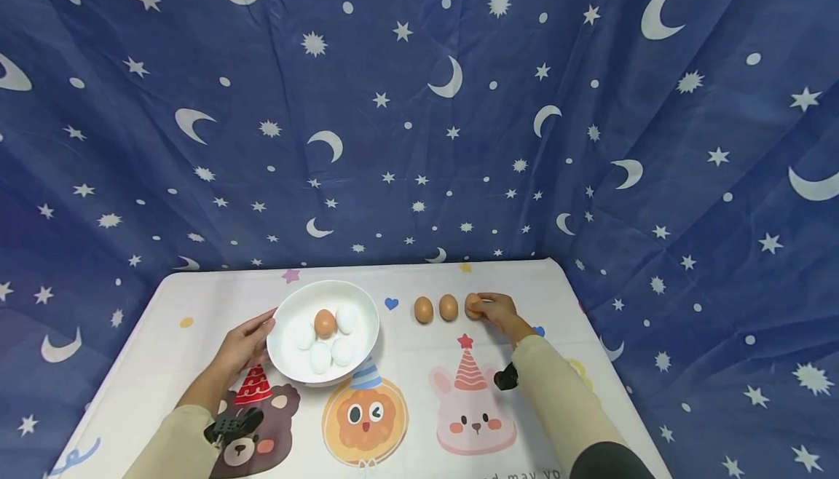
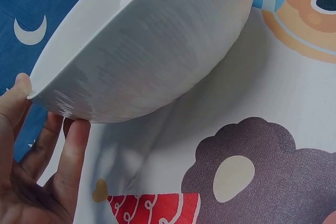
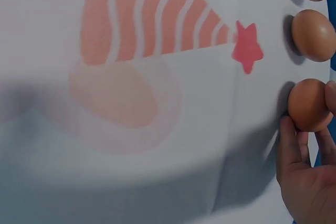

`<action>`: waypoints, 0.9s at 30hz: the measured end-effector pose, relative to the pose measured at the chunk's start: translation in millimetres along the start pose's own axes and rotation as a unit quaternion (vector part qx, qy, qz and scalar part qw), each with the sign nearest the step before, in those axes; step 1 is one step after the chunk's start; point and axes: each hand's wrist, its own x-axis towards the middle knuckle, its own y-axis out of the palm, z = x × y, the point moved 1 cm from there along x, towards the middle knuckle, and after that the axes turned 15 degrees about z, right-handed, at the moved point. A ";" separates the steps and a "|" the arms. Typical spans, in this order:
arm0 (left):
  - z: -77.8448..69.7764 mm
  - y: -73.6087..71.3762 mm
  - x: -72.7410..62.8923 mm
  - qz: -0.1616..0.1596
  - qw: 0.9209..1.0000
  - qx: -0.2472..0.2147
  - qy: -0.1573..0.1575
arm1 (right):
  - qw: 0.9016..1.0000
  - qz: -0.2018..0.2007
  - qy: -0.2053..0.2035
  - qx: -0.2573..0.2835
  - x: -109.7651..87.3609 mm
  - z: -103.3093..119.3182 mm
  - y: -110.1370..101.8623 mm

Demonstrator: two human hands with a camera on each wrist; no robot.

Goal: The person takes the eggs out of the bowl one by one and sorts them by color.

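Five eggs [image 1: 324, 324] lie in the bowl [image 1: 285, 351] on the table [image 1: 414, 362]. Three more eggs [image 1: 448, 308] form a row right of the bowl; behind it, past the table, hangs a curtain [image 1: 406, 151].

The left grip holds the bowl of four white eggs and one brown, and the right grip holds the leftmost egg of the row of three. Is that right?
One slip, the egg's place: the head view shows the right grip holding the rightmost egg of the row. The left grip does hold the bowl of four white eggs and one brown.
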 end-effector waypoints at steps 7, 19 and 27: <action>0.6 0.6 -1.0 -0.004 1.000 -0.005 -0.001 | 1.000 0.003 -0.023 0.000 3.5 -7.8 -3.9; 1.7 1.3 -0.2 -0.005 1.000 -0.002 0.004 | 1.000 -0.009 -0.004 0.016 -0.1 -3.8 2.0; 2.9 0.0 -0.3 -0.004 1.000 0.007 0.008 | 1.000 0.000 -0.004 0.017 -2.8 -3.2 1.1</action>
